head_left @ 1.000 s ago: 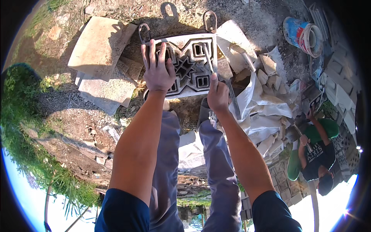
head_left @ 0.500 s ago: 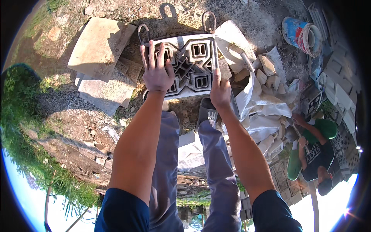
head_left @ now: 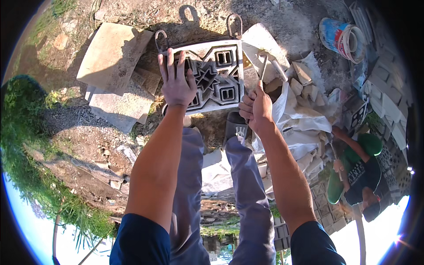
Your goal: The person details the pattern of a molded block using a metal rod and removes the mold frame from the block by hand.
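Observation:
In front of my feet lies a patterned block mould [head_left: 227, 75], a grey metal frame with a star in the middle, square cut-outs and two looped handles at its far edge. My left hand [head_left: 177, 86] rests flat on its left part, fingers stretched and pointing away from me. Just off the right edge of the mould, my right hand [head_left: 259, 106] is closed round a slim metal rod [head_left: 264, 70]. Its upper end points away from me, over a pale slab [head_left: 254, 39]. The grip end is hidden in my fist.
Flat slabs [head_left: 108, 57] lie to the left. White sheeting [head_left: 300, 128] and broken block pieces [head_left: 302, 73] are heaped at the right, with a blue bucket [head_left: 342, 39] beyond. At the lower right another person [head_left: 362, 172] grips a long handle, near stacked blocks [head_left: 384, 97].
My right hand has moved off the mould's right edge, swinging the rod outward to the right. My left hand stays flat on the mould.

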The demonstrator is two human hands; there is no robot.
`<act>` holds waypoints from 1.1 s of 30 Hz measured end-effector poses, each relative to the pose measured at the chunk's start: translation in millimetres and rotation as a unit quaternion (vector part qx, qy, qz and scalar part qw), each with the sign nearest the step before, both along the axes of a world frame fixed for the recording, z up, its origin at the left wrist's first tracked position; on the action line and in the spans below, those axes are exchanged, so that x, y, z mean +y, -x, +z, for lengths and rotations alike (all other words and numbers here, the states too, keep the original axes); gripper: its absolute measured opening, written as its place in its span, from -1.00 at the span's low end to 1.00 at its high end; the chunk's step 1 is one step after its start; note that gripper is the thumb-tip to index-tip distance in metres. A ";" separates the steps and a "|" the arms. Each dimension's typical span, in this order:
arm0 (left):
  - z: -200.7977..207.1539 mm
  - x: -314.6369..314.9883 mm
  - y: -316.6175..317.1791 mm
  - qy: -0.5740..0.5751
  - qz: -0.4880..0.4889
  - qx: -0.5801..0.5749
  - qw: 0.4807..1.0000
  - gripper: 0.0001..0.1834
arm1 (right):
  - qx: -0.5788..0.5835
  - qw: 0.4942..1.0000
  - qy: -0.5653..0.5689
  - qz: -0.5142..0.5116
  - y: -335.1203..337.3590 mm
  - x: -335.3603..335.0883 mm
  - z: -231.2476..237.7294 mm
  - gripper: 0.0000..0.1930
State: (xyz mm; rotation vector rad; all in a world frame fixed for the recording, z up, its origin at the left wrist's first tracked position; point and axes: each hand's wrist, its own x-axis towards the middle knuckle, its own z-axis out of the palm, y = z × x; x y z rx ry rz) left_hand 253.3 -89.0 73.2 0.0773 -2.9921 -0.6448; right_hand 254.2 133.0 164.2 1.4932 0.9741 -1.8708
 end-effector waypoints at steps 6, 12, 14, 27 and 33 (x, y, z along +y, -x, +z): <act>5.2 -5.1 0.2 -0.023 -0.008 -0.005 1.000 -0.46 | 0.029 0.997 -0.020 0.071 -8.6 1.8 -6.7 -0.48; 7.8 -9.8 -28.9 -0.193 0.155 -0.007 0.969 -0.42 | 0.315 0.745 -0.413 0.418 -28.2 -30.9 -0.2 -0.54; 11.8 8.7 -41.5 -0.362 0.274 -0.096 0.886 -0.41 | 0.310 0.721 -0.401 0.472 -40.1 -26.3 -1.2 -0.70; -40.3 -18.0 -73.6 -0.618 0.378 -0.145 0.674 -0.13 | 0.248 0.686 -0.362 0.581 -76.3 -46.2 -37.2 -0.69; -33.7 -14.8 -91.6 -0.529 0.371 -0.189 0.739 -0.17 | 0.223 0.717 -0.356 0.556 -88.1 -53.9 -32.3 -0.63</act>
